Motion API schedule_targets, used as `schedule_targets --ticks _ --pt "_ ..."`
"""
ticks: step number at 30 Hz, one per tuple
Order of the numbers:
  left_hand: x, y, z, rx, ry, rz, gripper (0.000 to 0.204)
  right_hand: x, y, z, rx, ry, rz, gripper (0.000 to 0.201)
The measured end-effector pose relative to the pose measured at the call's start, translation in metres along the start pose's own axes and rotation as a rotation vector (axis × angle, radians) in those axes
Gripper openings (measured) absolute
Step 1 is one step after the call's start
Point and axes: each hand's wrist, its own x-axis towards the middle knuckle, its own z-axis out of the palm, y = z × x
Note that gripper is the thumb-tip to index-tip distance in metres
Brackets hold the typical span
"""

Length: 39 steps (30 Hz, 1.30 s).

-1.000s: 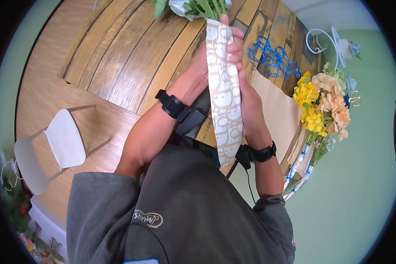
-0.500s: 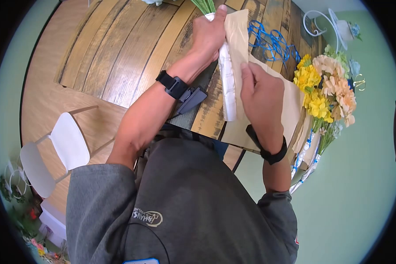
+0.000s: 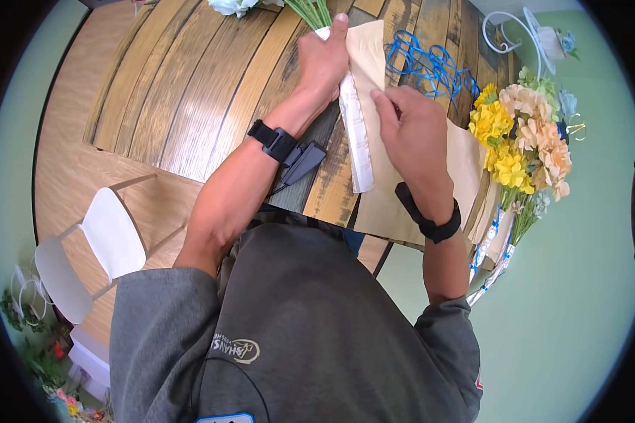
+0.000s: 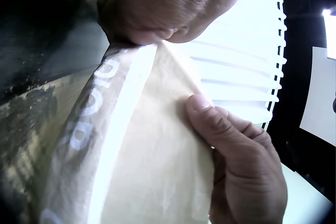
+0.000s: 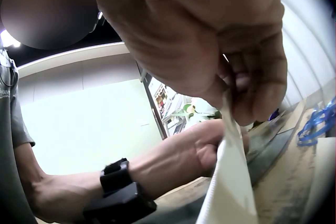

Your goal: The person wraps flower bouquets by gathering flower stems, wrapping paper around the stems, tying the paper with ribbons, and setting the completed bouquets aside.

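In the head view my left hand [image 3: 323,65] grips green stems [image 3: 309,11] where they enter a roll of wrapping paper [image 3: 357,151], thumb pointing away along the bundle. Pale flowers [image 3: 234,5] show past it at the top edge. The paper's free flap [image 3: 367,60] spreads to the right, its plain tan side up. My right hand [image 3: 416,134] pinches the flap's outer edge between thumb and fingers. In the left wrist view, light lettering runs down the rolled part [image 4: 86,113], beside a white strip. The right wrist view shows the flap [image 5: 231,182] edge-on below the pinching fingertips.
Tangled blue ribbon [image 3: 434,67] lies on the wooden table [image 3: 204,92] beyond the right hand. Brown paper sheets [image 3: 466,151] lie at the table's right side. Yellow [image 3: 497,134] and peach [image 3: 540,141] bouquets stand there too. A white chair [image 3: 113,233] is at the left.
The right hand has left its place beside the left hand and drawn the paper's flap out rightward. The printed side faced up before; now the plain side shows. The bundle has shifted slightly left.
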Motion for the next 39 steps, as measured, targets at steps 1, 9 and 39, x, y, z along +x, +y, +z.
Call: schedule_targets --ticks 1,9,39 --pt "-0.001 0.004 -0.001 0.092 0.009 0.018 0.053 -0.001 -0.005 0.002 -0.024 0.004 -0.039 0.014" --pt "-0.003 0.012 -0.013 -0.109 -0.230 -0.122 0.067 0.006 -0.036 0.002 0.120 -0.021 -0.107 0.015" --pt "-0.011 0.047 -0.033 -1.216 -0.898 -0.317 0.064 0.001 -0.034 0.010 1.414 -0.613 0.672 0.060"
